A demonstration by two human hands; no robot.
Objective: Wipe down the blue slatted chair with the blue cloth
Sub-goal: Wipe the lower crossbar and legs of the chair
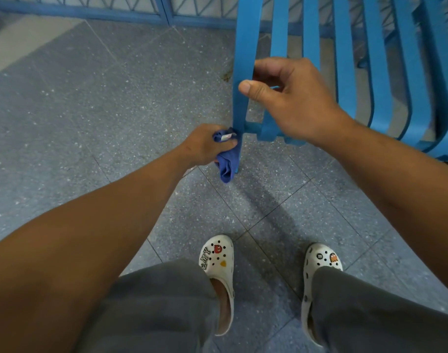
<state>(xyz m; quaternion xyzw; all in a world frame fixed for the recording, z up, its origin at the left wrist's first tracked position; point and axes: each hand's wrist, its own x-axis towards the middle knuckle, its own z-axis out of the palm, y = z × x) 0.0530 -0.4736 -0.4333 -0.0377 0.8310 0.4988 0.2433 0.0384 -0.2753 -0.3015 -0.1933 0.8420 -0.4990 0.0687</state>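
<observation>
The left hand grips the blue cloth against the leg of the blue slatted chair; the right hand holds its outer slat

Head camera looks steeply down, close overhead.

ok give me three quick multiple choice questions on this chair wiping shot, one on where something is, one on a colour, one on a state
1. Where is the blue cloth?
A. draped over the seat slats
B. in the left hand, against the chair's outer slat low down
C. on the floor by the feet

2. What colour are the clogs?
A. white
B. black
C. red

3. What is the right hand doing?
A. hanging free
B. lying flat on the floor
C. gripping a slat of the blue slatted chair

Answers:
1. B, the cloth is bunched in the left hand beside the slat.
2. A, both are white with charms.
3. C, thumb and fingers close round the slat.
</observation>
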